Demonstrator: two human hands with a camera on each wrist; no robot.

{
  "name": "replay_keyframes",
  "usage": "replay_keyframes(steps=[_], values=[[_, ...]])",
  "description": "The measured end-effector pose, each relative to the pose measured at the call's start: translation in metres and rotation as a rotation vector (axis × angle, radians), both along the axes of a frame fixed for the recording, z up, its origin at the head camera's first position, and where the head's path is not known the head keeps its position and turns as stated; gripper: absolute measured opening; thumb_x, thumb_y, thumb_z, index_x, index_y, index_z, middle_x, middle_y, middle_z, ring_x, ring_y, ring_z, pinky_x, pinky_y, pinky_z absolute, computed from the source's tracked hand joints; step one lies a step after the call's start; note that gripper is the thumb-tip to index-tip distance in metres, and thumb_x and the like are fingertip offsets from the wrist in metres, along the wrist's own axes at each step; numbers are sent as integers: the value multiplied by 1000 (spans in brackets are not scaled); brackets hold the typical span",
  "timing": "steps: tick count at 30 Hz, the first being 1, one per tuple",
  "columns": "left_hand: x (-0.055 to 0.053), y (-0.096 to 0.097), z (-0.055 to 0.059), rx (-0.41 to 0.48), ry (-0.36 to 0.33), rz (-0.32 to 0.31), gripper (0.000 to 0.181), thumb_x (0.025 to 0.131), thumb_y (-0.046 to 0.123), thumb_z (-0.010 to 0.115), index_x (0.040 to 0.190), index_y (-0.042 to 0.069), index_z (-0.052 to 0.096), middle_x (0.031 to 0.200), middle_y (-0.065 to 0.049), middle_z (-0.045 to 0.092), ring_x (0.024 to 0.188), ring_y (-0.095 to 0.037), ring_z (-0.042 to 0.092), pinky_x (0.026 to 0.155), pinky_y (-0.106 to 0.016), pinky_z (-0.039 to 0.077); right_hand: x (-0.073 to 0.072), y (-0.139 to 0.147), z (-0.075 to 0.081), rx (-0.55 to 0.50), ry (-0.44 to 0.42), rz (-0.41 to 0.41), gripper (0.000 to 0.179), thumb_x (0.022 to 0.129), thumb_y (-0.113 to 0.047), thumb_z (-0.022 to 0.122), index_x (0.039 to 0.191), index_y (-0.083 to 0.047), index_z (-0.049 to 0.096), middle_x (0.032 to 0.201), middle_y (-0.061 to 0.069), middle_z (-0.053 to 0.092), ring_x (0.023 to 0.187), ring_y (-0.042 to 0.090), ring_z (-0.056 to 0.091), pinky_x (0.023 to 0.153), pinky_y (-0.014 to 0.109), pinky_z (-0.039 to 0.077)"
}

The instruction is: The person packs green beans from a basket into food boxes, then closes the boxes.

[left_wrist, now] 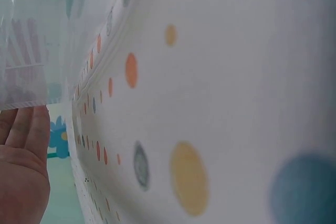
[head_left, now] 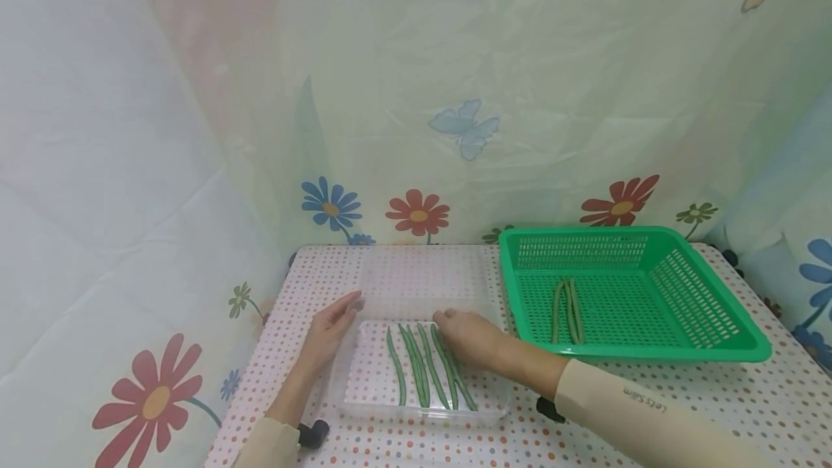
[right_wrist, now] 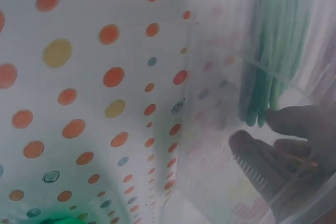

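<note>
The green beans [head_left: 397,369] lie lengthwise in the clear container [head_left: 370,374] on the worktop [head_left: 390,446]. The clear lid [head_left: 422,276] lies open behind it. The left hand [head_left: 325,331] is at the container's left rear corner, fingers extended; whether they touch the plastic cannot be determined. The right hand [head_left: 471,338] is at the rear ends of the right-most beans. Its thumb and one finger stand slightly apart there; whether they pinch a bean cannot be determined.

Likely faults and causes:

- Crossed beans: the right-hand group is crowded, so drawing the fingers away could drag a bean across its neighbour.
- Container shift: the thin plastic appears light. Pressure on one wall, without support from the left hand, could slide it.
- Lid obstruction: a bean end protruding above the rim could foul the lid.
- Omission: a few loose beans [head_left: 575,313] lie in the green basket [head_left: 624,352] and could be overlooked.
</note>
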State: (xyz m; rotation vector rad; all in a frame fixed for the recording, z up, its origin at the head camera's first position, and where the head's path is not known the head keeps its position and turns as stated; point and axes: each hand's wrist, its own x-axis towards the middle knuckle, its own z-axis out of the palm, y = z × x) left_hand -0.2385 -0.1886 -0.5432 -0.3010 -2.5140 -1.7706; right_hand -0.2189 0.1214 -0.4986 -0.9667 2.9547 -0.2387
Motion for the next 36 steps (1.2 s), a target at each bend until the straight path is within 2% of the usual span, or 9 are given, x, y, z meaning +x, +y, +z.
replay_keyframes(steps=[5, 7, 11, 15, 20, 26, 30, 36], values=[[0, 0, 0, 13, -40, 19, 37, 107, 23, 57, 144, 26, 61, 145, 0, 66, 139, -22, 59, 119, -35, 46, 2, 1, -4, 0, 134, 49, 15, 96, -14, 73, 108, -11, 65, 92, -1, 65, 79, 12, 66, 66, 24, 60], [0, 0, -1, 12, -48, 21, 38, 107, 25, 58, 145, 27, 61, 144, 0, 66, 139, -23, 59, 118, -34, 46, 3, 1, -4, -3, 165, 58, 14, 96, -17, 72, 108, -12, 67, 96, -2, 66, 84, 11, 65, 69, 24, 60], [0, 0, -1, 11, -40, 12, 38, 108, 23, 57, 146, 24, 60, 145, -3, 65, 139, -25, 59, 118, -34, 46, 4, 2, -2, 3, 185, 85, 28, 95, -29, 75, 117, -14, 70, 117, 2, 69, 106, 18, 67, 87, 34, 63], [1, 0, 0, 23, -45, 6, 38, 108, 22, 57, 146, 22, 60, 146, -5, 64, 140, -25, 58, 119, -35, 45, 5, 3, 5, 20, 237, 121, 45, 94, -41, 76, 129, -15, 67, 139, 8, 65, 129, 28, 62, 107, 47, 57], [2, 0, 3, 43, -57, 6, 38, 107, 23, 58, 145, 21, 61, 146, -6, 65, 141, -26, 57, 121, -41, 43, 5, 7, 24, -9, 268, 124, 54, 93, -45, 76, 136, -14, 64, 151, 12, 57, 138, 30, 56, 116, 51, 49], [2, 1, 4, 36, -62, 13, 38, 108, 21, 57, 146, 20, 60, 146, -6, 64, 141, -25, 57, 121, -39, 43, -3, 19, 47, -3, 294, 78, 76, 94, -53, 72, 155, -13, 49, 168, 16, 36, 155, 36, 35, 130, 56, 28], [2, 0, 4, 26, -51, 11, 38, 107, 23, 57, 145, 22, 60, 145, -4, 65, 140, -24, 58, 120, -39, 44, -13, 32, 59, 3, 314, 12, 81, 96, -59, 65, 159, -14, 43, 169, 18, 33, 157, 38, 31, 130, 58, 25], [0, 2, 4, 24, -64, 17, 40, 108, 18, 55, 148, 15, 58, 148, -8, 62, 141, -28, 57, 122, -43, 41, -33, 62, 70, -64, 227, -114, 83, 100, -61, 57, 164, -14, 33, 172, 18, 25, 160, 39, 23, 132, 61, 14]])
